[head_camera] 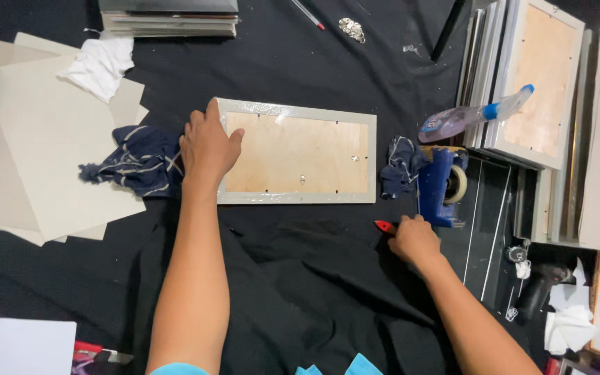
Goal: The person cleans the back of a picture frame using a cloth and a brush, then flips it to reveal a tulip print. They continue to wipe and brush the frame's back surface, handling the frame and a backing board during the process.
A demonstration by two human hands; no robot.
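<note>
While my left hand [206,146] lay flat with its fingers [211,114] spread and pressed on the left end of the picture frame [297,151], gripping nothing, my right hand [415,239] was curled shut around a small red-handled tool [385,226], only the red tip showing past the knuckles. I could not tell what kind of blade or point it had. That frame lay face down near the middle of the black cloth [314,292], its brown backing board up and a pale grey border all round it, with the left thumb over the near-left part of the border. Just left of the pressing hand sat a crumpled dark blue rag [137,163], half on a pile of beige card sheets [50,146]. Right of the frame lay a second small blue rag [398,167], touching a blue tape dispenser [442,184], and beyond that a clear glue bottle with a blue cap [477,114] rested on a stack of more frames [536,83]. To my judgement the work wanted steady downward weight from the flat palm so the frame could not slide on the cloth, with the tool brought in low and away from the holding fingers. A white rag [98,62] lay farther off at the upper left.
</note>
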